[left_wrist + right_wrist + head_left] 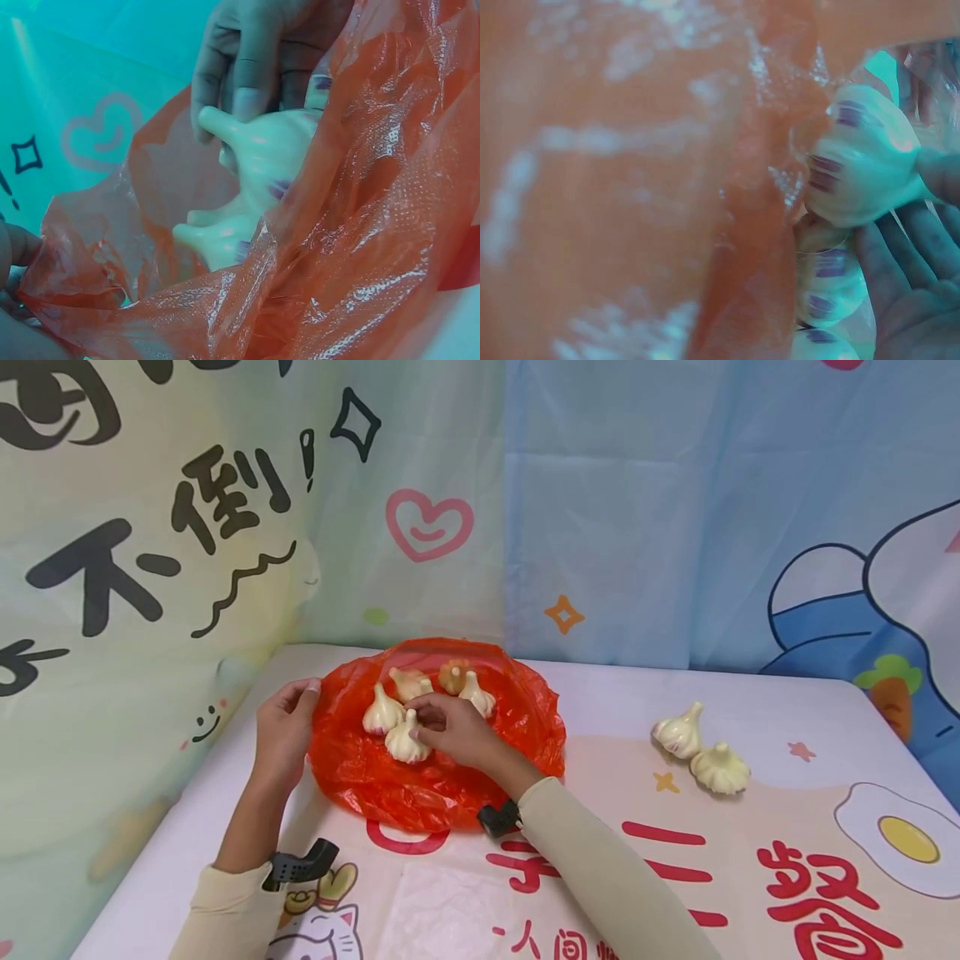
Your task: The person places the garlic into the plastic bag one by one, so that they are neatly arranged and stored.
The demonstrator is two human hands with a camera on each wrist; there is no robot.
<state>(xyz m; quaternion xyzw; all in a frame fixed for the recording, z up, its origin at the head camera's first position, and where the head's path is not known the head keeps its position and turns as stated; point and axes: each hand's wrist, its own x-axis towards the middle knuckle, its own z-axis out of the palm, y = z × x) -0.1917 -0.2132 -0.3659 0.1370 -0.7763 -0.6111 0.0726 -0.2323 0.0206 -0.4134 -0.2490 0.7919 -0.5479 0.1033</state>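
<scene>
A red plastic bag [450, 797] lies spread open on the table, with several garlic bulbs inside it. My left hand [285, 727] pinches the bag's left rim between thumb and fingers; the left wrist view shows that pinch at its left edge. Reaching in from the right, my right hand [461, 731] holds the frontmost garlic bulb [405, 743], thumb and fingers about its side and neck. In the right wrist view this bulb [870, 157] shows purple marks on its base. More bulbs, such as the one at left [382, 713], sit close behind it.
Two more garlic bulbs, a rear one [678, 732] and a front one [720, 770], lie together on the printed tablecloth [600, 793] to the right of the bag. A printed cloth backdrop [600, 527] rises behind the table and along its left side.
</scene>
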